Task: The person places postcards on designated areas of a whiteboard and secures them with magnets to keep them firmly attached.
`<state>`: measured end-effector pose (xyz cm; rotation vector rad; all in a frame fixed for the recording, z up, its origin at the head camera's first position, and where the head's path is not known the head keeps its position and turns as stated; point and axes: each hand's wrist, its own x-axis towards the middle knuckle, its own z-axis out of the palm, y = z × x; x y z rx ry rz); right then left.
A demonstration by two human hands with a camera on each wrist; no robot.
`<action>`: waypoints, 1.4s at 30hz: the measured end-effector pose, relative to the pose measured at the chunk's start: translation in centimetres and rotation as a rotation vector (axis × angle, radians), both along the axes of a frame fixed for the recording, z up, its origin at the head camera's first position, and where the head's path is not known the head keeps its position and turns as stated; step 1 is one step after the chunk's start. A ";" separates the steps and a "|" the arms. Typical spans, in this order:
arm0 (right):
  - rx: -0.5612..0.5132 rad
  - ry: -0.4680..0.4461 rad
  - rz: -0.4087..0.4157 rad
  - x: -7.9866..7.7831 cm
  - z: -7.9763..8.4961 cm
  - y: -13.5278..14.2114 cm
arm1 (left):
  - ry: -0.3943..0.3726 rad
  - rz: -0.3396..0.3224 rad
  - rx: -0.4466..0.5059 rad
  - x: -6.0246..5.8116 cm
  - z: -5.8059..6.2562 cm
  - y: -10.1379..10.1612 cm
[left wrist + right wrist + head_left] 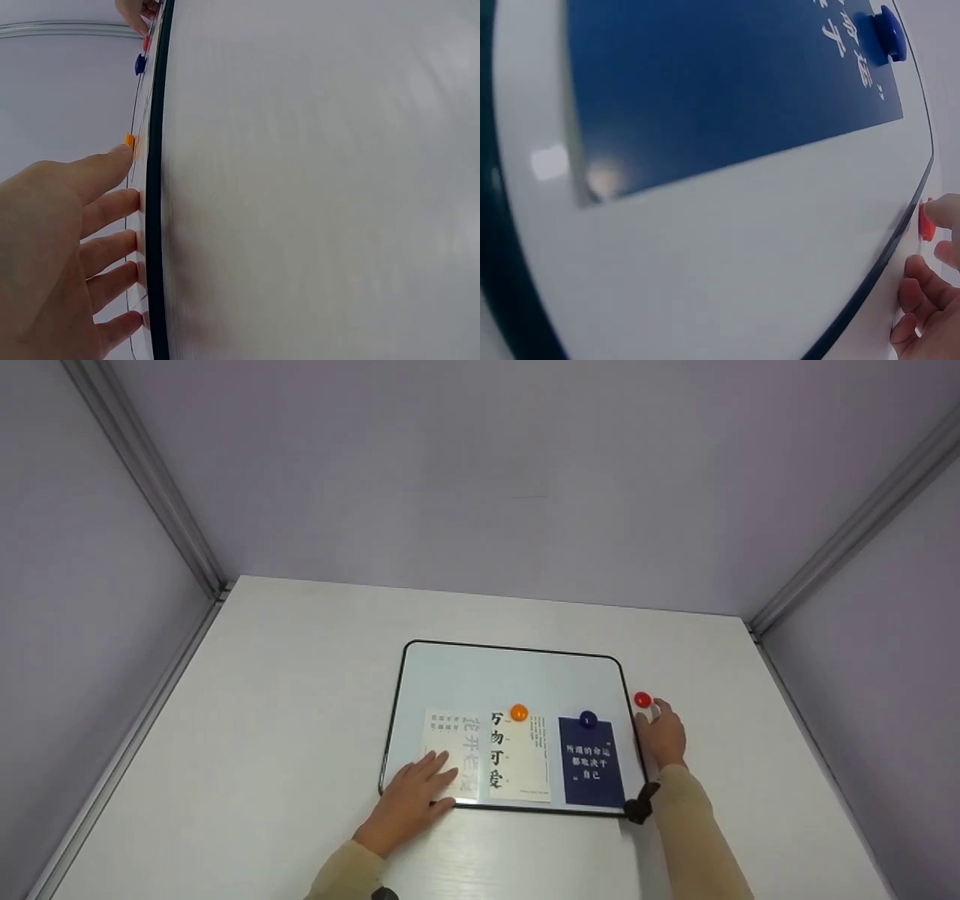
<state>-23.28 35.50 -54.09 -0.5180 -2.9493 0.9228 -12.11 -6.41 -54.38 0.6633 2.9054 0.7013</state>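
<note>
In the head view my left hand (pixel 411 802) lies with spread, straight fingers over the lower left of a cream card (pixel 452 724) on a black-edged whiteboard (pixel 517 675). The left wrist view shows those fingertips (pixel 129 201) touching the board's face. Beyond the board's right edge, my right hand (pixel 664 735) is beside a red round magnet (pixel 643 700), thumb and index finger spread near it. From the right wrist, a fingertip partly covers the red magnet (pixel 927 221); whether it touches is unclear.
An orange magnet (pixel 518 712) sits on the middle cream card (pixel 525 765). A dark blue magnet (pixel 589 720) sits at the top of the navy card (pixel 589 780). The board lies on a white table (pixel 300 690), with grey walls behind and at both sides.
</note>
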 end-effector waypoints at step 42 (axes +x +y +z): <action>0.075 -0.033 0.015 -0.4 -0.4 0.2 | -0.005 0.009 0.011 -0.1 -0.3 0.1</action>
